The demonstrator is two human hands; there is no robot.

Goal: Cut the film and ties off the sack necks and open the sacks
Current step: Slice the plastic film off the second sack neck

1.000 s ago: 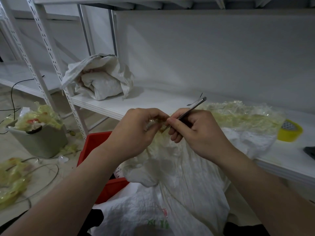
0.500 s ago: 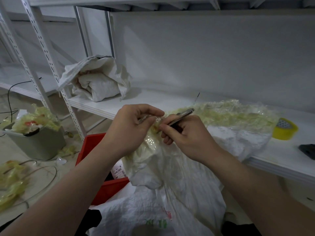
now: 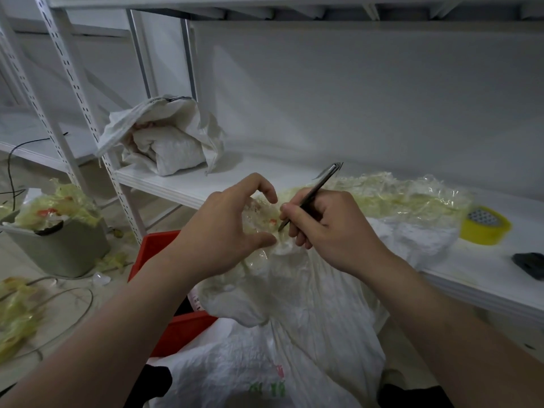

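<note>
Cutting, head view: the right hand (image 3: 329, 231) pinches a thin knife (image 3: 316, 188) like a pen. Its fingers are curled tight round the shaft, and the tip points down at the neck (image 3: 265, 219) of the near sack (image 3: 294, 304).
Left hand: the left hand (image 3: 223, 231) cups that neck from the left, thumb below and fingers curled over it in a C, steadying the bunch.
Neck: mid-view, between the two hands and just in front of the shelf (image 3: 188, 184) edge. Clear film (image 3: 260, 256) wraps it; a small red-and-white bit shows underneath, and I cannot tell if that is a tie.
Done: a second sack (image 3: 164, 142) sits on the shelf to the left, its mouth seemingly open. Loose scraps (image 3: 397, 198) are heaped on the shelf behind the hands, and more fill the bin (image 3: 67, 254) on the floor.
Left: this neck looks mid-cut. The film has yet to be sliced through and peeled, any tie cut, and the mouth pulled open.
</note>
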